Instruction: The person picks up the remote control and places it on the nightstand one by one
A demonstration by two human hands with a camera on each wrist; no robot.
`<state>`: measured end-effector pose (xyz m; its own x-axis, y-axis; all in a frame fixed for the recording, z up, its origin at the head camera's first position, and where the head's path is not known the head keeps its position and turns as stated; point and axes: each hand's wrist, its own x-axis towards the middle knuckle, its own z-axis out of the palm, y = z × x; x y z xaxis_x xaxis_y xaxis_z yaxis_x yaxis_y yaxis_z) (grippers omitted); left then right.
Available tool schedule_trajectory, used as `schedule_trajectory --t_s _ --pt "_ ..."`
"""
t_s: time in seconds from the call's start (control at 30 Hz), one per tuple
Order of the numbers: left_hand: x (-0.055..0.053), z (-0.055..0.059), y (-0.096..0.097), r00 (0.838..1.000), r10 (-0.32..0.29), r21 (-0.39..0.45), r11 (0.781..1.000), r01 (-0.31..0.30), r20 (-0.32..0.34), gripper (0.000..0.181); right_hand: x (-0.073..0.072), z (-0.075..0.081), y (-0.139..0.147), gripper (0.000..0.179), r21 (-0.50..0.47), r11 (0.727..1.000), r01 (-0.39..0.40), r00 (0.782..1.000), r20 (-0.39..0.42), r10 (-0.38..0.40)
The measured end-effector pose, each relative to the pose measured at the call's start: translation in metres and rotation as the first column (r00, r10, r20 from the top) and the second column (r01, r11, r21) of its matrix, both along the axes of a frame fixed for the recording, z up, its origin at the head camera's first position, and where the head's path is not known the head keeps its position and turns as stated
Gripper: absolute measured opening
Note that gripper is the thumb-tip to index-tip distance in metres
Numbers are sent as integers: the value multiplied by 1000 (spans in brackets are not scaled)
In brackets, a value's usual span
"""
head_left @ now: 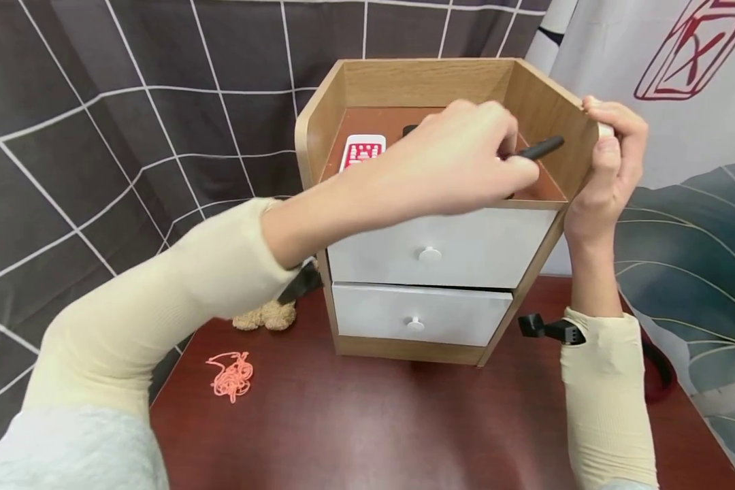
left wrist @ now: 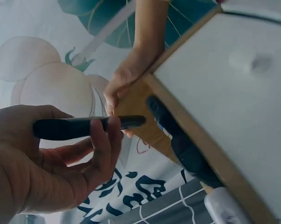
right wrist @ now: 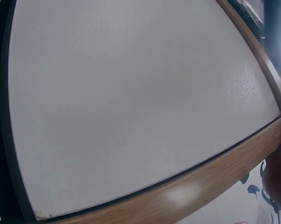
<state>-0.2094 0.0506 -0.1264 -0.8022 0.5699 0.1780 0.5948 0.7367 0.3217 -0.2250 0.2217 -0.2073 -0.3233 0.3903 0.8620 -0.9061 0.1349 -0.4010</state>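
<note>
My left hand [head_left: 465, 160] reaches across the top of a small wooden cabinet [head_left: 429, 85]. Between its thumb and fingers it holds a slim black pen-like stick [left wrist: 65, 128], whose dark end [head_left: 545, 147] points toward the cabinet's right wall. At that wall, my right hand [head_left: 606, 170] grips the front edge, thumb on the near side. Inside the open top lies a white device with a red face [head_left: 363, 148], partly covered by my left forearm. Dark objects [left wrist: 187, 149] lie near it along the tray's front edge. A white drawer front [right wrist: 140, 102] fills most of the right wrist view.
Two white drawers with round knobs face me; the lower drawer [head_left: 416, 316] shows a dark gap above it. Pink-orange string [head_left: 233, 376] and fluffy tan plush feet [head_left: 269, 316] lie left on the dark red table [head_left: 373, 422]. A dark red curved object [head_left: 658, 371] sits behind my right forearm.
</note>
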Motion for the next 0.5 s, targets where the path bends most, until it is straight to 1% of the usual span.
schedule_trajectory --t_s 0.07,0.1,0.13,0.2,0.27,0.37,0.43,0.5 --pt "14 18 1 1000 10 -60 998 -11 -30 25 0 -1 0 32 3 1000 -2 1000 2 2" --pt "20 23 3 999 21 -77 997 -23 -30 25 0 -2 -1 32 3 1000 -5 1000 2 5" --pt "26 27 4 999 32 -90 995 -35 -40 23 0 -3 -1 32 9 1000 -4 1000 5 4" --pt "35 31 7 996 49 -113 992 -57 -73 18 1 -3 -1 32 8 1000 -10 1000 8 10" --pt "40 31 11 991 56 -130 989 -72 -121 14 1 -3 -1 32 0 1000 -18 1000 9 18" --pt "43 27 17 980 39 -160 985 -71 -196 19 2 -1 -2 31 -13 1000 -25 1000 9 25" --pt "42 22 20 967 1 -194 980 -52 -254 24 3 0 -3 31 -19 999 -27 1000 4 27" --pt "41 15 22 948 -51 -238 971 -26 -313 28 3 0 -4 30 -23 999 -35 999 -3 35"
